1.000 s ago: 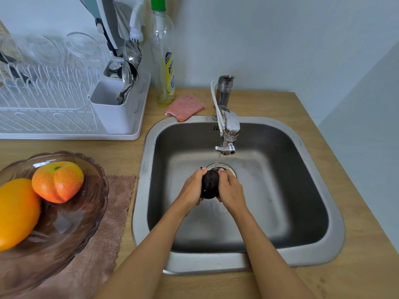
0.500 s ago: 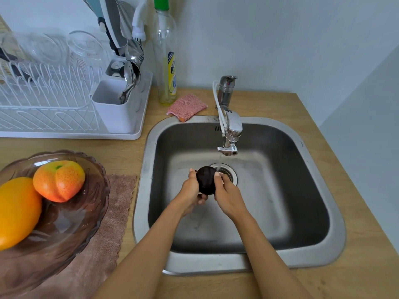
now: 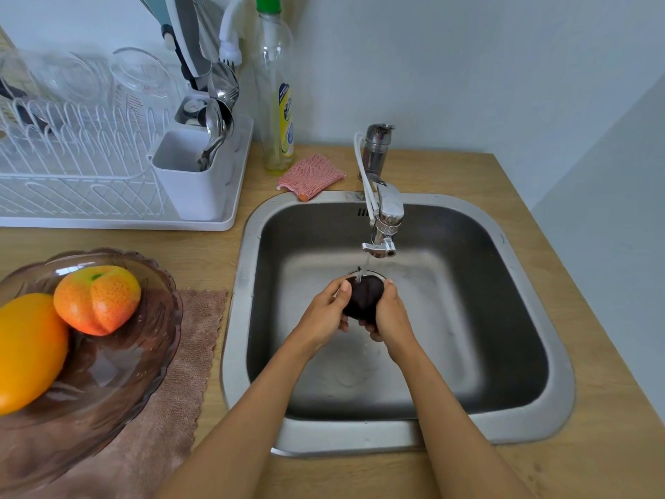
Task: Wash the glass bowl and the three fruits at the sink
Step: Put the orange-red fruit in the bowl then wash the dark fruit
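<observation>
Cupping a dark, round fruit (image 3: 363, 295) between them, the left hand (image 3: 324, 311) and the right hand (image 3: 390, 316) hold it over the middle of the sink (image 3: 244, 282), right under the tap (image 3: 381, 225), whose thin stream lands on the fruit's top. The fingers of both hands are curled shut around it, and they hide its sides and underside; what kind of fruit it is I cannot tell. The drain behind it is mostly covered. Left of the sink, a tinted glass bowl (image 3: 158, 282) sits on a brown cloth (image 3: 187, 361) and holds a peach (image 3: 96, 298) and an orange fruit (image 3: 25, 351) cut off by the picture's edge. Behind the bowl stands a white dish rack (image 3: 118, 199). A soap bottle (image 3: 275, 91) and a pink scrubber (image 3: 311, 176) lie behind the sink's left corner. The worktop (image 3: 593, 444) is light wood, the wall pale.
</observation>
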